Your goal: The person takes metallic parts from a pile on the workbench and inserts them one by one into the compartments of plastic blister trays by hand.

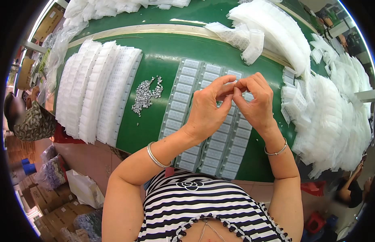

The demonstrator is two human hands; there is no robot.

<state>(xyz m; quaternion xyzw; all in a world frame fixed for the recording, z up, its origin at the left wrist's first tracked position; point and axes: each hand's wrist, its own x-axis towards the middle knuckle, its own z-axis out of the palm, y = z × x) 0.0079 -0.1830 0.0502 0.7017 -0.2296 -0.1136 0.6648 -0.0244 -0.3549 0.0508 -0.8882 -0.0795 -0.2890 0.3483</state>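
My left hand (207, 108) and my right hand (256, 99) meet above the upper part of the strips, fingertips pinched close together. Whatever sits between the fingers is too small and covered to make out. Beneath them lie three long strips of clear plastic pockets, a left strip (178, 107), a middle strip (213, 153) and a right strip (238, 151), side by side on the green table (149, 131). Each is divided into a row of pale rectangular cells, partly hidden by my hands and forearms. Left of the strips is a loose heap of small shiny metal-looking pieces (144, 97).
Stacked white strips (100, 90) cover the table's left side. Big piles of similar strips stand at the far right (326, 121) and back right (272, 26). A person (30, 119) is beyond the left edge, another (350, 189) at the right. Cardboard boxes (62, 218) are on the floor.
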